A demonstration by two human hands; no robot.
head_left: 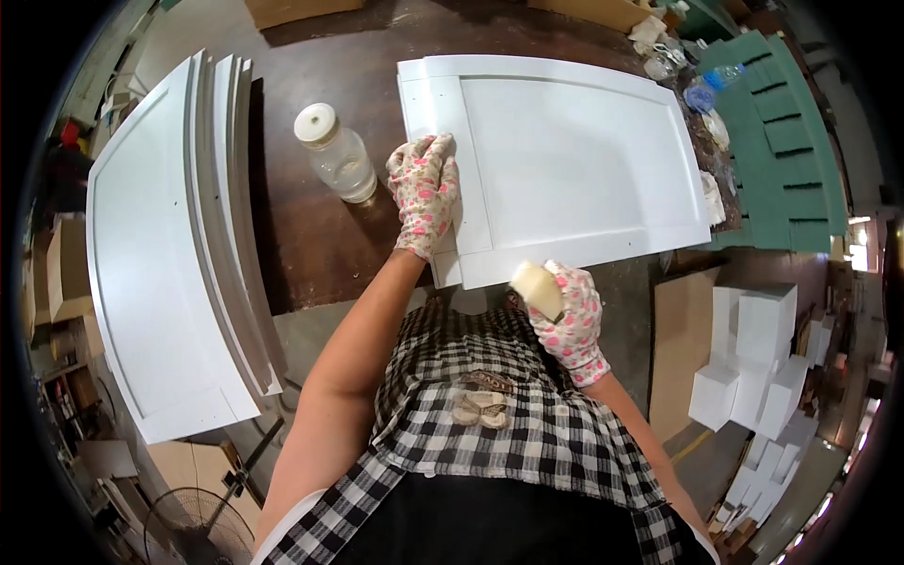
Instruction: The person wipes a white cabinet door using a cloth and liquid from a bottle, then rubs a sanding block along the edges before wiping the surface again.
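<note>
A white framed cabinet door (565, 160) lies on the dark table in front of me, apparently on top of another white panel. My left hand (424, 196), in a floral glove, grips the door's left edge, fingers bent over its frame. In my right hand (576, 325), also gloved, is a cream-coloured sponge (538, 289), held near the door's front edge. Whether the sponge touches that edge I cannot tell. Left of my left hand stands a glass jar (341, 167) with a white lid and clear liquid inside.
Several white panels (155, 254) are stacked at the left. Along the table's right side lie a green slotted sheet (786, 141), a plastic bottle (721, 77) and crumpled paper. White boxes (753, 348) stand lower right; a fan (198, 527) is at lower left.
</note>
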